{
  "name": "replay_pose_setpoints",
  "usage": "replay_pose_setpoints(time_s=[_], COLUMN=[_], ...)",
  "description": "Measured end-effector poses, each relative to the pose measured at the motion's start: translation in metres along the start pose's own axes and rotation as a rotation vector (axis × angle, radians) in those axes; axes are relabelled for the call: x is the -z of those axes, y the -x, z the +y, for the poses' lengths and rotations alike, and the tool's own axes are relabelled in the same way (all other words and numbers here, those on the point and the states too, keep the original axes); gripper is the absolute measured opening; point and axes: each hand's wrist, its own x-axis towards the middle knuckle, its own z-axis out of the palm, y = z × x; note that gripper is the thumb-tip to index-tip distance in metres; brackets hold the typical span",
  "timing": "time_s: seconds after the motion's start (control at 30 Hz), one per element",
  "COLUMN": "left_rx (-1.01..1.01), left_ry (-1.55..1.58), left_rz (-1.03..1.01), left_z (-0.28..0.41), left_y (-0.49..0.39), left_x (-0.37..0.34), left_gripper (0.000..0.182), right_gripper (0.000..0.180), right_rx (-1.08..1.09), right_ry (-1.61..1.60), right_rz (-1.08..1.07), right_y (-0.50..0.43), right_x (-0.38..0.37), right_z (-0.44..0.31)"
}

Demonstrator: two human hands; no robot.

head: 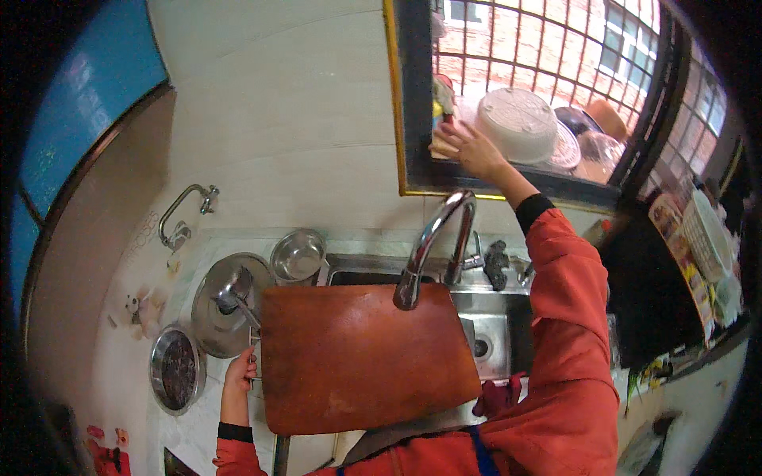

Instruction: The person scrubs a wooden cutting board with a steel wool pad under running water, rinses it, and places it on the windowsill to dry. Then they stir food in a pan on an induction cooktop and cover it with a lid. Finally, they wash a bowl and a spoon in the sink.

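A large reddish-brown wooden cutting board (363,357) lies across the double steel sink (506,306), covering much of its left side. At the board's left edge, my left hand (241,370) has its fingers closed around a thin metal handle (255,342). My right hand (473,153) reaches up into the window opening with fingers spread and nothing visible in it. Just beside it sits an upturned translucent plastic basin (518,125). Behind its fingers are a small yellow-and-blue item (437,113) and something red, partly hidden. The chrome faucet (437,238) arches over the board's back edge.
Left of the board are a wide metal lid or pan (208,321) with a ladle (232,291), a steel bowl (297,256) and an oval steel dish (175,369) with dark contents. A dark red cloth or glove (500,395) hangs on the sink's front edge. Bars cover the window (536,47).
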Motion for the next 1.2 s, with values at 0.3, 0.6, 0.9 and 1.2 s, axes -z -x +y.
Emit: replay_pose_setpoints(time_s=[0.3,0.6,0.9,1.2], left_rx=[0.048,0.04,0.093,0.118], left_ry=[-0.039,-0.047,-0.089,-0.089], left_rz=[0.068,0.124,0.063,0.112], left_z=[-0.015,-0.033,-0.027,-0.021], left_y=[-0.01,-0.021,-0.014,-0.01], left_x=[0.009,0.021,0.023,0.019], left_gripper=[0.03,0.029,0.031,0.028], right_gripper=[0.076,0.107,0.112,0.105], right_rx=[-0.084,-0.455,-0.489,-0.431], right_ry=[0.312,0.107,0.243,0.142], right_rz=[-0.231,-0.245,-0.196,0.036], right_y=[-0.037,-0.014,0.013,0.065], right_x=[-0.034,-0.055,-0.071,-0.082], right_z=[0.002,0.006,0.018,0.047])
